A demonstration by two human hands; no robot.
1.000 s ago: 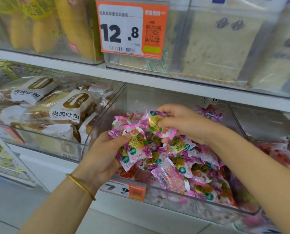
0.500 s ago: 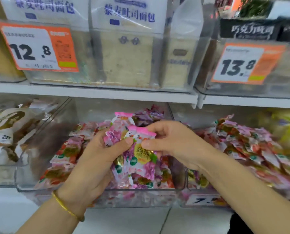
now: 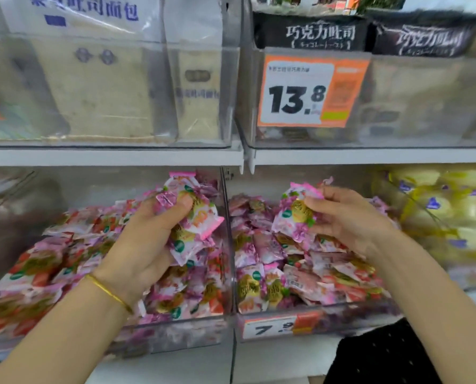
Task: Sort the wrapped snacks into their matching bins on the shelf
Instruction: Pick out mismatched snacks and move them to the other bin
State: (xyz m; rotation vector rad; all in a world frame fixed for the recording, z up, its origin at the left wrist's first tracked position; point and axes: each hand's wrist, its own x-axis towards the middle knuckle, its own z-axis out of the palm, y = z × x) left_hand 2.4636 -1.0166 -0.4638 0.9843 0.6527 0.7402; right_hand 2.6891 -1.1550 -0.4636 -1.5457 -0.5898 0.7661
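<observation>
Head view | shelf [image 3: 112,156]: two clear bins side by side on lower tier, both holding pink wrapped packets | left bin [image 3: 175,331]: left hand [image 3: 145,245] above it, gripping a snack bunch [image 3: 195,214] | right bin [image 3: 342,320]: right hand [image 3: 347,217] above it, pinching a single snack [image 3: 295,214] | hands well apart | price tag [image 3: 270,328]: on right bin front

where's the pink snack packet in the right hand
Head view, right of centre: the right hand pinches the pink snack packet over the right-hand clear bin, just right of the divider and below the 13.8 price tag.
</observation>
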